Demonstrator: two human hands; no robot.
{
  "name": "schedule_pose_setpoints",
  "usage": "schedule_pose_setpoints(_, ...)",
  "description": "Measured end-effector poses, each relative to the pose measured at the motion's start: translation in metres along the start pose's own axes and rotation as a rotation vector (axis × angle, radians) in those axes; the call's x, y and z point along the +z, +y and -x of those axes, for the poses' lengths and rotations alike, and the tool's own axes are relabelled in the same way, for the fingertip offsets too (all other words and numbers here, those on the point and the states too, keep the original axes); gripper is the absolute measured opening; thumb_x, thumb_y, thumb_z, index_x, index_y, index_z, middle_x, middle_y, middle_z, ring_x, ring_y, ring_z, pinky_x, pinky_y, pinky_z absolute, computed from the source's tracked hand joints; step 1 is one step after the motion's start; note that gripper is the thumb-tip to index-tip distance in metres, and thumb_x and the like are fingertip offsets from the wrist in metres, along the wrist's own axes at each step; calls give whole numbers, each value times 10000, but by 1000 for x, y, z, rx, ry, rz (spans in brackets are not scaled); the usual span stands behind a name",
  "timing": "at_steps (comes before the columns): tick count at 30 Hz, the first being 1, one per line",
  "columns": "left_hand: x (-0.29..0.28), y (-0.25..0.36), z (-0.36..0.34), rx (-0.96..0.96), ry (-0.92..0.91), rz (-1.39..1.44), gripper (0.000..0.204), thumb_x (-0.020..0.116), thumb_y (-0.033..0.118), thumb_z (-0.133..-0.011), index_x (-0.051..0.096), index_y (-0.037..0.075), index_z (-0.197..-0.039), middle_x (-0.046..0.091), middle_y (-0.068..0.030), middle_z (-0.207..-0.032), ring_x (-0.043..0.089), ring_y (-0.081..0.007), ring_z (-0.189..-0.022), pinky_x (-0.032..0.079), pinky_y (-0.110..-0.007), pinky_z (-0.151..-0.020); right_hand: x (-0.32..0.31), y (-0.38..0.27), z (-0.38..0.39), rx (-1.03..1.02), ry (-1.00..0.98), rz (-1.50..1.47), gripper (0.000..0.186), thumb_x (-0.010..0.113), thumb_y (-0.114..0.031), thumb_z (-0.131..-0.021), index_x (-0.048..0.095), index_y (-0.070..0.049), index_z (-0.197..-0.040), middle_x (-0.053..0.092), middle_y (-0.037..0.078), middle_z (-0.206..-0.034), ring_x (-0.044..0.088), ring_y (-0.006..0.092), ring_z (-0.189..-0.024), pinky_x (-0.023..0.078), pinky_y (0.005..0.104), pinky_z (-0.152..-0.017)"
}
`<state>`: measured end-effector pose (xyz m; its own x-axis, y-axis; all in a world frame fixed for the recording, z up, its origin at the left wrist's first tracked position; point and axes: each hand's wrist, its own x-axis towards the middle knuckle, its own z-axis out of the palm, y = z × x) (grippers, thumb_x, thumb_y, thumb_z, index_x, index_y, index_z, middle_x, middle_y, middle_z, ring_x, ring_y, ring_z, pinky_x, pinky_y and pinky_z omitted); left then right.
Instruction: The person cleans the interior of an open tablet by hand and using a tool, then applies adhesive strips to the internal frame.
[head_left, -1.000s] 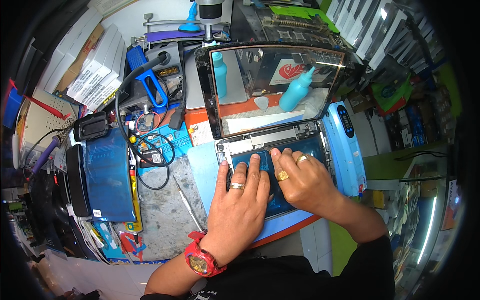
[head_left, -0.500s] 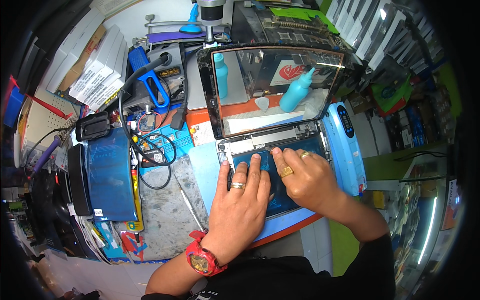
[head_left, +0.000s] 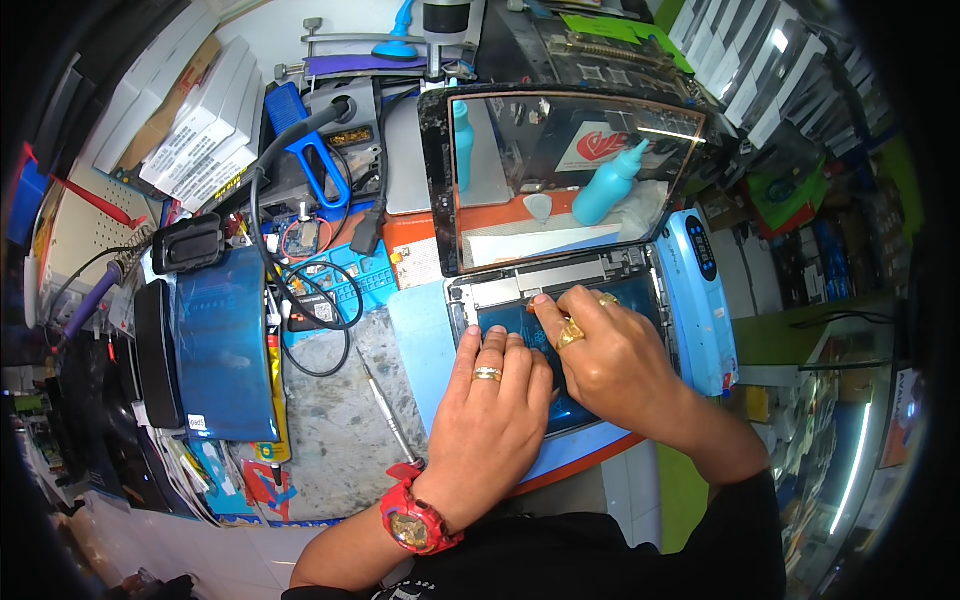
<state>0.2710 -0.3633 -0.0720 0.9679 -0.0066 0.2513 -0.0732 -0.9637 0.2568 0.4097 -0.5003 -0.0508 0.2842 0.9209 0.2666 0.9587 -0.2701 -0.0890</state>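
The open metal-rimmed tablet with a glossy blue panel is lying on a pale-blue mat near the front edge of the stained grey worktop. The left hand is resting flat-fingered on it; the right hand is pinching, on what I can't tell. It's probably slippery, fragile: safest held by its rim.

Two bare hands; three rings; one red watch; one opened tablet; one framed glass panel; one long slim metal tool.
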Motion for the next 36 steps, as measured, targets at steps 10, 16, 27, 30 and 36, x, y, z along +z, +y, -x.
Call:
schedule_pose_setpoints(10, 1, -2, 0, 27, 62, -10, 299, 682, 133, -919, 716, -46, -1156, 722, -229, -1264, 701, -378, -1259, 500, -546, -1174, -4, -15, -4, -73, -63, 160, 364, 746, -39, -867, 727, 172, -1163, 615, 118, -921, 694, 228, -801, 630, 327, -666)
schedule_pose_setpoints(16, 3, -8, 4, -27, 118, 158, 163, 682, 48, -859, 721, -21, -1002, 751, -212, -1174, 749, -382, -1209, 560, -532, -1107, 3, -14, -1, -128, -29, 205, 384, 743, -30, -863, 730, 194, -1176, 674, 170, -960, 705, 249, -825, 636, 324, -676)
schedule_pose_setpoints(27, -1, -5, 4, -25, 121, 105, 106, 678, 38, -861, 710, 7, -957, 766, -182, -1141, 756, -343, -1216, 504, -559, -1167, 10, -18, 3, -126, 42, 261, 411, 718, -42, -873, 729, 188, -1213, 695, 176, -988, 711, 257, -868, 637, 321, -716)
schedule_pose_setpoints(30, 1, -6, 3, -11, 120, 100, 106, 704, 47, -863, 712, 12, -963, 761, -177, -1139, 759, -338, -1187, 503, -561, -1163, 8, -16, 5, -44, 27, 152, 388, 712, -30, -883, 728, 156, -1223, 653, 139, -963, 691, 255, -832, 621, 333, -698)
schedule_pose_setpoints(36, -2, -11, 1, -31, 92, 136, 189, 797, 74, -885, 718, 28, -1051, 727, -176, -1191, 737, -353, -1097, 477, -575, -1168, 11, 0, 13, 148, 141, -205, 345, 707, 39, -923, 740, 62, -1266, 641, 149, -991, 695, 321, -822, 595, 410, -709)
